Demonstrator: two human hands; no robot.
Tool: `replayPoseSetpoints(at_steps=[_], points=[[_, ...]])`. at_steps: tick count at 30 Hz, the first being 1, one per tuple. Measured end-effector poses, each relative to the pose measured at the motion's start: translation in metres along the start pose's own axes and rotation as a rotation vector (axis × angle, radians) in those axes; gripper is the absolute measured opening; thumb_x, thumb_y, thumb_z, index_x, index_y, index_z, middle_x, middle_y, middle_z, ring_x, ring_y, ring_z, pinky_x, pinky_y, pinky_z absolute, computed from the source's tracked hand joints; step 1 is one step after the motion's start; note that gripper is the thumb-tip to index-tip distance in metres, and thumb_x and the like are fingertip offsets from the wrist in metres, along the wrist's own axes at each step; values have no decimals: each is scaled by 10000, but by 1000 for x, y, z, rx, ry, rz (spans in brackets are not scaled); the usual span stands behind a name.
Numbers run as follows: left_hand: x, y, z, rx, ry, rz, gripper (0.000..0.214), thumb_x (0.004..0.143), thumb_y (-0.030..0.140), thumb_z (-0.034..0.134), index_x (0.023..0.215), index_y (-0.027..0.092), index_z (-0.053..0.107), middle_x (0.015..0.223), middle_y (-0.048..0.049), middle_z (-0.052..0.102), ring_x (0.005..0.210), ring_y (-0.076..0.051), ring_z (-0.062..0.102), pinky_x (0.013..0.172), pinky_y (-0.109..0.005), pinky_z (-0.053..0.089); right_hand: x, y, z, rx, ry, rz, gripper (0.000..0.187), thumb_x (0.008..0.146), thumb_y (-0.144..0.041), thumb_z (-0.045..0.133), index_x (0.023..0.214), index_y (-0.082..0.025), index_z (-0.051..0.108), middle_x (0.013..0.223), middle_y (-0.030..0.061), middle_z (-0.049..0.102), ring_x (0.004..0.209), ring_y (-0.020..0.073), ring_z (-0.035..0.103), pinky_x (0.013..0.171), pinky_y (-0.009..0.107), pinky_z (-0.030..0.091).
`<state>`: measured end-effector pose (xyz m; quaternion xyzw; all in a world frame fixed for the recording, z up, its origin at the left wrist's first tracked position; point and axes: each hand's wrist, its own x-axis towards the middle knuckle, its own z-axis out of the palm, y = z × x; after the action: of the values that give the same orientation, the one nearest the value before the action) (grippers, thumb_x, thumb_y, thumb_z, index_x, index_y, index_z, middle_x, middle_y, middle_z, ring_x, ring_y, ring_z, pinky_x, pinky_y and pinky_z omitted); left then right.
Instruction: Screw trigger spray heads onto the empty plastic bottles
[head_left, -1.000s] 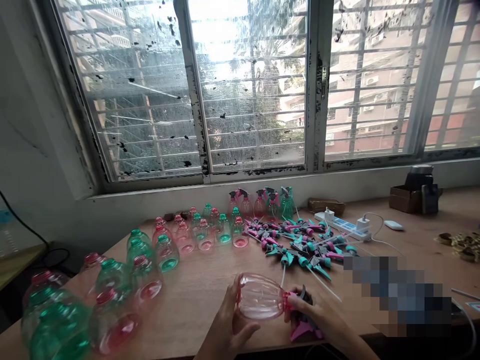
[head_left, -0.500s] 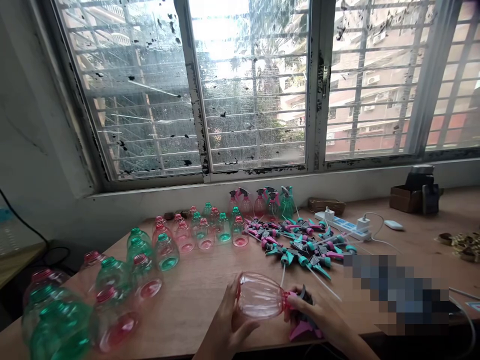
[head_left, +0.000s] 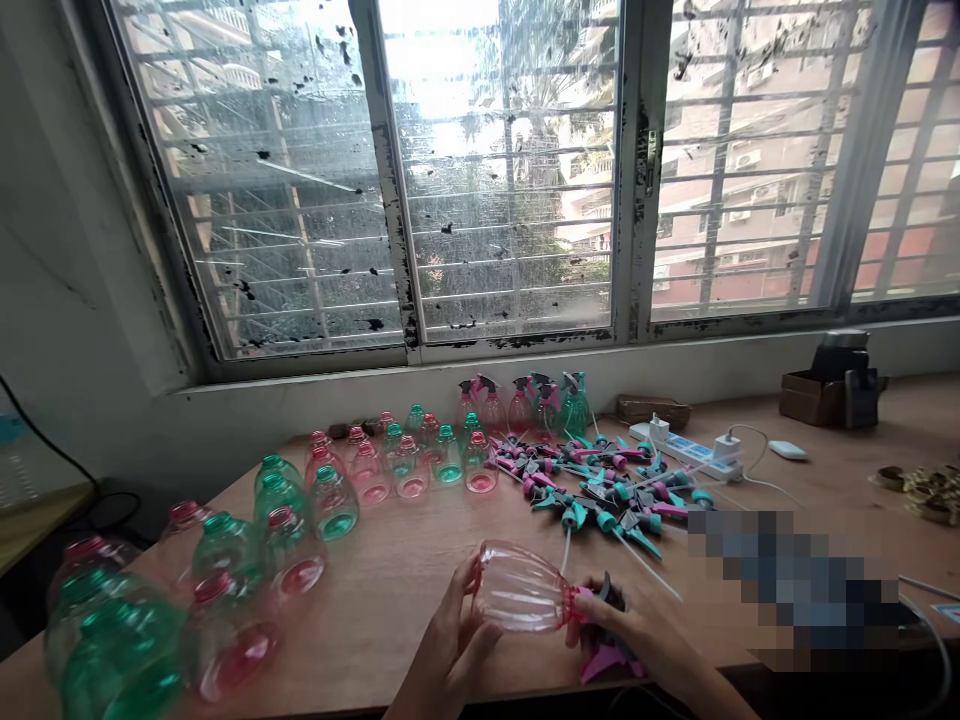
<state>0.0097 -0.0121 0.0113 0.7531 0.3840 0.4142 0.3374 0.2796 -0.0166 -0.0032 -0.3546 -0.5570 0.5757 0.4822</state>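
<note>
The bottle (head_left: 519,588), clear pink and ribbed, lies sideways between my two hands, over the near part of the worktop (head_left: 390,580), its neck pointing toward my right. My left hand (head_left: 454,638) is curved around its base, fingers on the far side and thumb along the lower near side. My right hand (head_left: 634,622) is closed at the neck, gripping a pink and grey spray head (head_left: 611,662) there; its pink part sticks out below my fingers. I cannot tell how far the head is screwed on.

Just beyond my right hand lies a heap of loose spray heads (head_left: 574,514), pink, teal and grey, with thin white tubes (head_left: 649,567) reaching back toward me. Past the heap, against the wall, stand several complete sprayers (head_left: 519,408), pink and green.

To the left of my left hand, headless pink bottles (head_left: 229,640) and green bottles (head_left: 334,505) stand upright in a curved band, running from the near left edge to the heap.

Far off beyond my right hand are a white power strip (head_left: 690,452) with plugs in it, a small white device (head_left: 787,451) and a brown box (head_left: 814,398). Beyond everything is the barred window (head_left: 517,200).
</note>
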Motion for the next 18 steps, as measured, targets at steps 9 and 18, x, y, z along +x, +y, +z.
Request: replayPoseSetpoints(at_steps=[9,18], points=[[-1,-3,0,95,30,65,580,978,377,560,1515,390,342,1620,-18,362,1516,-296,254,1243,-493,228,-3,-4,0,-14,31,36,480,889,-604,627,802,-136,694,759,73,757,660,189,679,628,279,474],[-3,0,0,-86,29,51,426,952,378,604,1359,314,496,1619,-97,351,1472,-328,351,1097,-496,477,-1,-2,0,6,8,33,483,877,-628,626,827,-149,645,739,73,755,650,201,690,612,283,485]])
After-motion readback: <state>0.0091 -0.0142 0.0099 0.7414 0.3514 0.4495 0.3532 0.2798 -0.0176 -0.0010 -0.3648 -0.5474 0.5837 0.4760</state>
